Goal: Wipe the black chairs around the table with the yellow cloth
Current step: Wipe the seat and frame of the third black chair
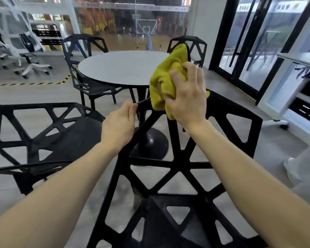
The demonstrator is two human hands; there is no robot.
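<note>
Four black chairs stand around the round counter [122,67], and I go through them left to right. At nine o'clock sits the near-left chair [43,133], not touched by either hand. At eleven o'clock, beyond the counter's edge, is the far-left chair [82,56]; at one o'clock is the far-right chair [188,45], partly hidden by the yellow cloth [166,79].

Right before me, from six o'clock upward, is the near chair [168,167], its open lattice back facing me. My left hand [120,122] grips the top rail at its left corner, thumb curled over the edge, wrist straight, forearm reaching in from seven o'clock. My right hand [186,97] clutches the bunched cloth, fingers spread and dug into the folds, held at the rail's top, forearm coming in from five o'clock.

My worry from here: the cloth is wadded, so I judge only a small patch would meet the rail and the narrow struts could be skipped. A loose corner might also snag in a lattice opening. If my left hand slackens, the chair could tip or skid as I press.
</note>
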